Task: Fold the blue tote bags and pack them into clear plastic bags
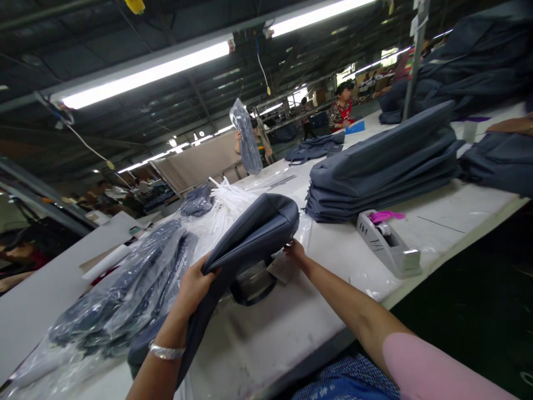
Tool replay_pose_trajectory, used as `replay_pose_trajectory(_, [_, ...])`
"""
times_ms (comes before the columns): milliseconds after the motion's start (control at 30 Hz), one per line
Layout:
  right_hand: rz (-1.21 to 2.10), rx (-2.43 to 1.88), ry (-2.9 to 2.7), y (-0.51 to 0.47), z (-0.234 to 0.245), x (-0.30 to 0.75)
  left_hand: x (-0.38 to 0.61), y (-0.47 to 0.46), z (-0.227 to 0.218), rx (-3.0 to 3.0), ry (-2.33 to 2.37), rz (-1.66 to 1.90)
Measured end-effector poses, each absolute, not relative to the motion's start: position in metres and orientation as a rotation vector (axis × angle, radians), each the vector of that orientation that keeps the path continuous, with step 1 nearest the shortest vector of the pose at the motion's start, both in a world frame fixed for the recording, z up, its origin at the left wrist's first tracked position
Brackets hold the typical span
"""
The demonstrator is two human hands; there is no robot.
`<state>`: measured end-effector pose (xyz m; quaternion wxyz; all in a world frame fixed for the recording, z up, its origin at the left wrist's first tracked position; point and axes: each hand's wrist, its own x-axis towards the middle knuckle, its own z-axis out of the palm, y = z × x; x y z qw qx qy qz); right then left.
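You are holding a folded blue-grey garment (254,230) in the centre of the frame, lifted just above the white table (266,333). Its rounded fold is arching up toward the middle while its tail is draping down toward the lower left. Your left hand (194,284) is gripping the near edge of the fold, thumb on top and fingers clamped around the cloth, and a silver bracelet (166,351) is showing on that wrist. Your right hand (295,251) is reaching under the garment's right end and touching it beside a pale tag (283,269). Its fingertips are hiding behind the cloth, so you cannot tell whether they are pinching. To the lower left, bagged garments (125,289) are lying in clear plastic just beside your left arm, and white plastic hangers (229,203) are piling up behind the fold. To the right, a grey tape dispenser (389,247) is sitting near the table's edge, in front of a stack of folded garments (383,166). In the upper middle, a co-worker is holding up a bagged piece (245,136).
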<state>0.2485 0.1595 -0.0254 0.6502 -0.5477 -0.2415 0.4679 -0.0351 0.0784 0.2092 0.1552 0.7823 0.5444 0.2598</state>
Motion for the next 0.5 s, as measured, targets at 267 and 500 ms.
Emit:
replay_pose_trajectory(267, [1.117, -1.367, -0.710, 0.168, -0.020, 0.266, -0.054, 0.095, 0.213, 2.057, 1.582, 0.822])
replay_pose_trajectory(500, [0.960, -1.226, -0.677, 0.134, 0.003, 0.258, -0.050, 0.091, 0.203, 2.159, 1.703, 0.856])
